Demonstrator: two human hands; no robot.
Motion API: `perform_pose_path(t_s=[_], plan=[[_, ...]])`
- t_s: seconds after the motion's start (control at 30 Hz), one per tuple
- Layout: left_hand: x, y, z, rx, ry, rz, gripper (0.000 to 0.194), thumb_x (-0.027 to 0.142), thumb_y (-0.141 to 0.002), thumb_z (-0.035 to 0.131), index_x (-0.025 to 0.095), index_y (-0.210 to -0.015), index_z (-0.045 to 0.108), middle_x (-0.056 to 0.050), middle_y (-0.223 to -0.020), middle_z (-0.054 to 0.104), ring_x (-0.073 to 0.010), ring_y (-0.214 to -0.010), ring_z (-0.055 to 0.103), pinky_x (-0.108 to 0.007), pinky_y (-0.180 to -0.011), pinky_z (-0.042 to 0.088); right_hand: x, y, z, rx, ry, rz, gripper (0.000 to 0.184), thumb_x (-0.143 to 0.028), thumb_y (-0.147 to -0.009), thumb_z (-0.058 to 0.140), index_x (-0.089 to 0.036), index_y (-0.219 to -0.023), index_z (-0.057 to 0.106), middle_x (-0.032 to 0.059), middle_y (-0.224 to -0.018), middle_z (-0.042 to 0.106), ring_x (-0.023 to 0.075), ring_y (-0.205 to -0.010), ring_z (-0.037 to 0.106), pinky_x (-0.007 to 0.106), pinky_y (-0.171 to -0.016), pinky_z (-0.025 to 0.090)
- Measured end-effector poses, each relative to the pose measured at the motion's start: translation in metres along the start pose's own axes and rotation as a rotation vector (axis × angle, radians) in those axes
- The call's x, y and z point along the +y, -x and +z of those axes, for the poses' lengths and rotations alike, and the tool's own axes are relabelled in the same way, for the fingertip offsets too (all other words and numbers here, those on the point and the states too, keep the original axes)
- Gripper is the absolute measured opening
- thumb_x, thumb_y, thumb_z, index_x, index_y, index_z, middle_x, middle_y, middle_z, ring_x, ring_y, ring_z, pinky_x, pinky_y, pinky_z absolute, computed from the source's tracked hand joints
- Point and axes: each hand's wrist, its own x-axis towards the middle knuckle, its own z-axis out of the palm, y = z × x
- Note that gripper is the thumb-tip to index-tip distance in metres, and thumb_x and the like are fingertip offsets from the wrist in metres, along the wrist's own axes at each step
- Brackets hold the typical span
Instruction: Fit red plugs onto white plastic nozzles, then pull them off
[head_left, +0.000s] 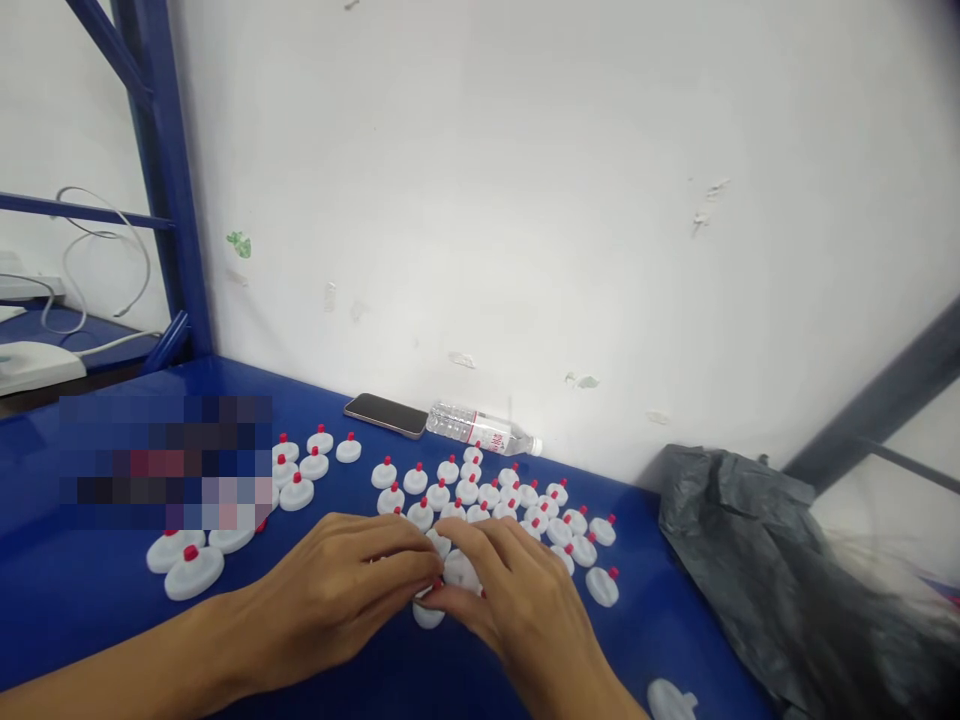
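Left hand (349, 585) and right hand (521, 590) meet low over the glossy blue tabletop (315, 690). Right thumb and fingers curve narrowly around a translucent white plastic disc-shaped cap (460, 571), located between the hands. Left fingers bunched at its 9 o'clock side; cannot tell whether they grip it. From the hands: red-tipped white round caps (602, 530) crowd 11 to 2 o'clock; black-screened flat phone (386, 415), 11; clear plastic bottle (454, 422), 12; crumpled dark-grey plastic bag (720, 540), 3.
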Motion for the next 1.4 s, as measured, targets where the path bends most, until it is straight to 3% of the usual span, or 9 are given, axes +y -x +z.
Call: perform_pose_path(t_s=[0.1, 0.3, 0.4, 0.53, 0.73, 0.9, 1.27, 1.4], plan=[[-0.002, 0.003, 0.003, 0.021, 0.101, -0.025, 0.022, 0.012, -0.092, 0.055, 0.023, -0.110, 0.061, -0.005, -0.092, 0.076, -0.0174, -0.076, 0.073, -0.029, -0.064, 0.062, -0.003, 0.000, -0.003, 0.061, -0.015, 0.019, 0.045, -0.061, -0.093, 0.049, -0.024, -0.109, 0.068, 0.0015, -0.085, 0.077, 0.0202, -0.073, 0.075, 0.026, -0.060, 0.061], [-0.002, 0.008, 0.004, 0.079, 0.080, -0.020, 0.019, 0.015, -0.094, 0.058, 0.023, -0.111, 0.064, -0.003, -0.087, 0.078, -0.0159, -0.070, 0.073, -0.027, -0.061, 0.061, -0.011, 0.002, 0.000, 0.062, -0.104, 0.057, 0.047, -0.064, -0.094, 0.043, -0.026, -0.109, 0.065, 0.0007, -0.094, 0.077, 0.0145, -0.064, 0.075, 0.019, -0.046, 0.056], [-0.003, 0.005, 0.001, 0.117, 0.017, 0.000, 0.018, 0.017, -0.096, 0.054, 0.020, -0.112, 0.063, -0.005, -0.085, 0.077, -0.0173, -0.067, 0.073, -0.029, -0.058, 0.060, -0.009, 0.002, 0.001, 0.041, -0.231, 0.076, 0.044, -0.061, -0.095, 0.044, -0.024, -0.107, 0.065, 0.0022, -0.095, 0.076, 0.0149, -0.067, 0.075, 0.020, -0.055, 0.061], [-0.006, 0.001, 0.000, 0.113, -0.065, -0.016, 0.019, 0.016, -0.097, 0.053, 0.020, -0.114, 0.062, -0.006, -0.086, 0.077, -0.0184, -0.067, 0.071, -0.030, -0.055, 0.057, -0.005, 0.005, 0.001, 0.102, -0.304, 0.057, 0.030, -0.047, -0.096, 0.054, -0.027, -0.117, 0.060, -0.0001, -0.104, 0.077, 0.0169, -0.086, 0.077, 0.023, -0.075, 0.063], [-0.004, 0.005, 0.002, 0.065, -0.039, -0.056, 0.020, 0.007, -0.093, 0.047, 0.022, -0.102, 0.059, -0.003, -0.078, 0.071, -0.0184, -0.059, 0.061, -0.033, -0.052, 0.050, -0.009, 0.009, 0.007, 0.149, -0.341, 0.037, 0.034, -0.032, -0.094, 0.063, -0.031, -0.127, 0.057, -0.0006, -0.111, 0.077, 0.0183, -0.090, 0.077, 0.024, -0.081, 0.063], [-0.001, 0.010, 0.005, 0.007, 0.071, -0.110, 0.022, 0.004, -0.090, 0.047, 0.024, -0.093, 0.056, 0.000, -0.071, 0.064, -0.0177, -0.059, 0.058, -0.033, -0.051, 0.044, -0.011, 0.011, 0.010, 0.136, -0.440, 0.048, 0.038, -0.030, -0.092, 0.065, -0.034, -0.129, 0.056, -0.0034, -0.112, 0.077, 0.0176, -0.093, 0.076, 0.023, -0.083, 0.063], [0.001, 0.007, 0.001, -0.053, 0.080, -0.114, 0.021, 0.005, -0.092, 0.041, 0.023, -0.091, 0.051, 0.000, -0.073, 0.060, -0.0185, -0.060, 0.054, -0.035, -0.053, 0.040, -0.005, 0.010, 0.008, 0.077, -0.309, -0.004, 0.029, -0.024, -0.090, 0.067, -0.027, -0.119, 0.062, 0.0005, -0.117, 0.075, 0.0190, -0.094, 0.076, 0.027, -0.083, 0.064], [0.005, 0.003, -0.001, 0.001, 0.072, -0.131, 0.018, 0.008, -0.092, 0.049, 0.024, -0.096, 0.054, -0.001, -0.076, 0.065, -0.0192, -0.063, 0.056, -0.035, -0.055, 0.043, -0.005, 0.007, 0.004, 0.084, -0.198, -0.028, 0.024, -0.024, -0.092, 0.063, -0.025, -0.116, 0.063, 0.0013, -0.115, 0.076, 0.0214, -0.095, 0.075, 0.032, -0.082, 0.065]])
